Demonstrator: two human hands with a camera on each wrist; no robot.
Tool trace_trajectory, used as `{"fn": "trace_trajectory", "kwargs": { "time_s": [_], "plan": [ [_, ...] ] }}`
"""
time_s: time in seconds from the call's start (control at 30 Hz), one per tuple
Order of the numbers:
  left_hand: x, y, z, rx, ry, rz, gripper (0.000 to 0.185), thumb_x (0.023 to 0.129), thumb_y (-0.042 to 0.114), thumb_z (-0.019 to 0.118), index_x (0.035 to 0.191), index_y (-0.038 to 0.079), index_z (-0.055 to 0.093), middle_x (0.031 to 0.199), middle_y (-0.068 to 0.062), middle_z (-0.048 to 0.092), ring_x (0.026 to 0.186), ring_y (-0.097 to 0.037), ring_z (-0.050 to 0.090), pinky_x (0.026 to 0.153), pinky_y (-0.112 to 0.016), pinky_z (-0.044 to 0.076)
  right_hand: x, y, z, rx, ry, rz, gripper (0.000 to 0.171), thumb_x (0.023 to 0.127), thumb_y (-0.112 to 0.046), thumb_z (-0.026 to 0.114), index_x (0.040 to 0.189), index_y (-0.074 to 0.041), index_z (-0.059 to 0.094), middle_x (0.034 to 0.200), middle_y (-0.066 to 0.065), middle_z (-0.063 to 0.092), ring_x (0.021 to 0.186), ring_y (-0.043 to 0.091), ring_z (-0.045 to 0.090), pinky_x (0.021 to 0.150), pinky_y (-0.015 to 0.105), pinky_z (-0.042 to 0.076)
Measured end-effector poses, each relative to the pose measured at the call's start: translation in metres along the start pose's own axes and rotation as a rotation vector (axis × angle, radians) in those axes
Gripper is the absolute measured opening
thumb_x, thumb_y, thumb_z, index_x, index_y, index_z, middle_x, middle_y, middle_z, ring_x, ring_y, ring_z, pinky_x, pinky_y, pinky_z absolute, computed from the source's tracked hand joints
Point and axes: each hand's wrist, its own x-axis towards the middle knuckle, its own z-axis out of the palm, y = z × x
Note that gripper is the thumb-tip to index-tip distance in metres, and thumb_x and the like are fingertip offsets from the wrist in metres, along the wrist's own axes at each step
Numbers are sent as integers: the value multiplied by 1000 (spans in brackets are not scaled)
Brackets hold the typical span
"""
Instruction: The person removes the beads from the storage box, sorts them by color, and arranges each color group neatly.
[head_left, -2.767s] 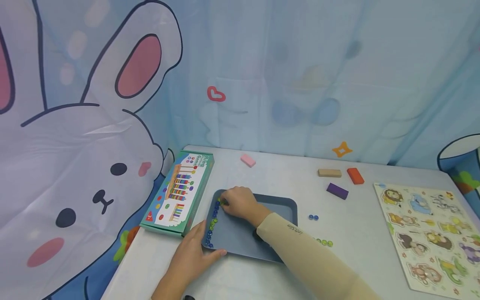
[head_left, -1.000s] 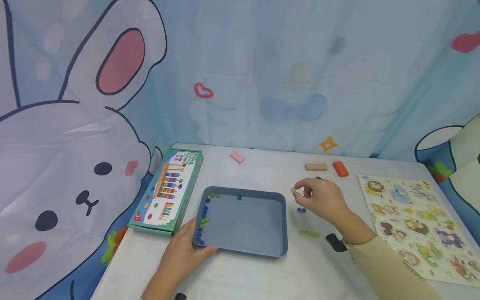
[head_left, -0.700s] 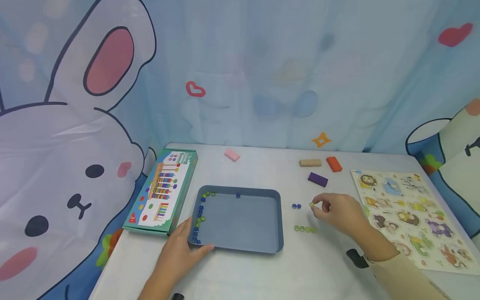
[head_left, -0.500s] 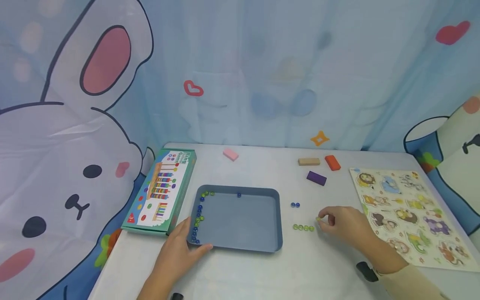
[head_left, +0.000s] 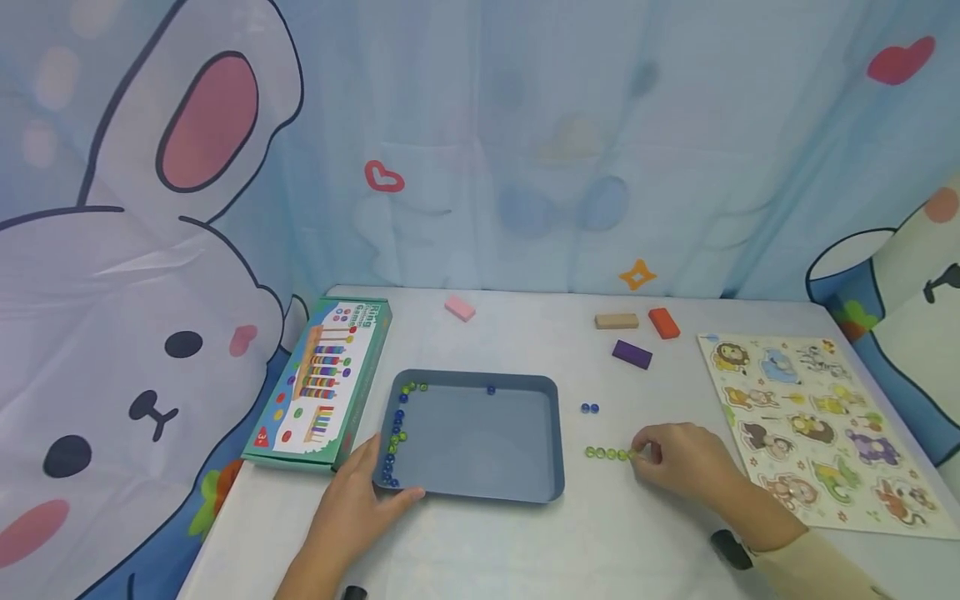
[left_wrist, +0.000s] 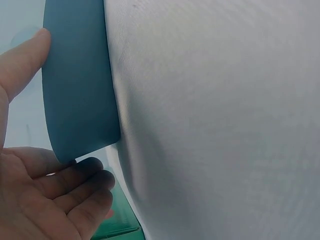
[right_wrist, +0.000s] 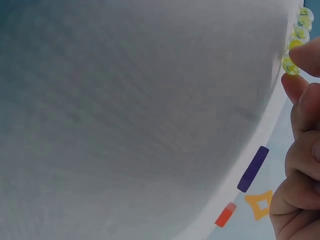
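My right hand [head_left: 684, 461] pinches a yellow-green glass marble [right_wrist: 289, 65] between thumb and forefinger, its other fingers curled. That marble is at the right end of a short row of green marbles [head_left: 601, 452] on the white table. Two blue marbles [head_left: 590, 408] sit side by side behind the row. My left hand [head_left: 352, 500] rests at the near left corner of a blue-grey tray [head_left: 495, 497], thumb against the front wall and fingers along the left side. Inside the tray, blue and green marbles [head_left: 396, 430] line the left wall, and one blue marble [head_left: 491, 390] lies near the back wall.
Left of the tray lies a green-edged game box [head_left: 324, 379]. Toward the back are a pink block [head_left: 460, 308], a tan block [head_left: 617, 322], a red-orange block [head_left: 664, 323] and a purple block [head_left: 632, 354]. An animal puzzle board [head_left: 825, 433] lies at right, beyond my right hand.
My right hand has left the tray's back left corner and carried a green marble to the right end of the green row. A blue marble rolls rightward along the tray's back. My left hand stays put.
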Motion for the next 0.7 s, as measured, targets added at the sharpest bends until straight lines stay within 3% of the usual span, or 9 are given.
{"fn": "trace_trajectory", "kwargs": {
  "time_s": [0.23,0.43,0.7],
  "plan": [
    [1,-1,1,-6,6,2,118,78,69,82,164,5,32,166,-18,40,153,-42,40,121,-62,40,-2,1,-10,22,-24,29,20,83,-29,81,101,-19,80,64,-10,54,59,9,47,52,23,33],
    [1,-1,0,0,10,2,119,77,70,82,164,5,32,166,-18,41,153,-42,40,121,-62,40,4,-3,-29,9,67,-14,24,85,-29,83,104,-17,81,63,-10,52,54,8,44,47,21,33],
    [1,-1,2,-3,16,1,119,77,71,81,163,5,33,166,-18,41,152,-41,41,121,-60,40,24,-31,-42,-18,179,-108,24,87,-29,83,106,-14,81,63,-10,51,55,8,42,49,21,33]
  ]
}}
